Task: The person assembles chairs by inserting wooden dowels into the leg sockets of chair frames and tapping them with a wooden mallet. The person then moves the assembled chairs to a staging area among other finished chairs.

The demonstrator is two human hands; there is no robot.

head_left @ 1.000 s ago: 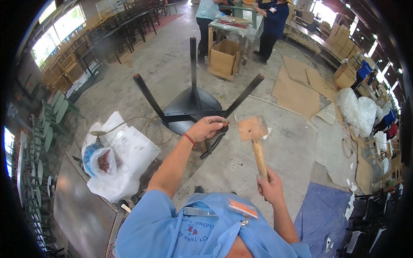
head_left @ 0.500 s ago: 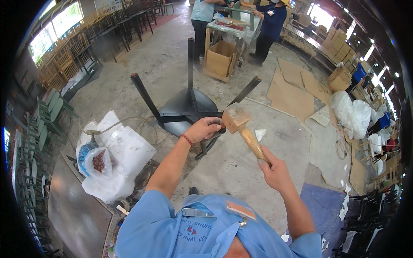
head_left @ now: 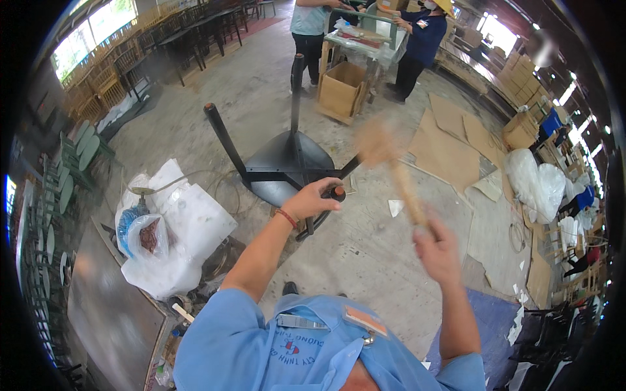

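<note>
A black chair (head_left: 287, 166) stands upside down on the floor in front of me, its legs pointing up with brown caps on their ends. My left hand (head_left: 314, 199) is curled round the tip of the nearest chair leg (head_left: 334, 195), just beside its brown cap (head_left: 338, 192). Gripped by its wooden handle, a mallet (head_left: 383, 144) is in my right hand (head_left: 438, 251). The mallet's block head is blurred by motion and is up and to the right of that leg, apart from it. Part of the far right leg is hidden behind the mallet head.
To my left, a plastic bag of small brown pieces (head_left: 149, 236) rests on white foam sheeting (head_left: 195, 225), beside a table (head_left: 111, 319). Flat cardboard (head_left: 437, 146) lies on the floor at right. Two people stand at a workbench (head_left: 362, 44) ahead. Stacked chairs line the left side.
The mallet has swung up and right, away from the leg's end, with my right hand. My left hand stays at that leg. The view has shifted slightly.
</note>
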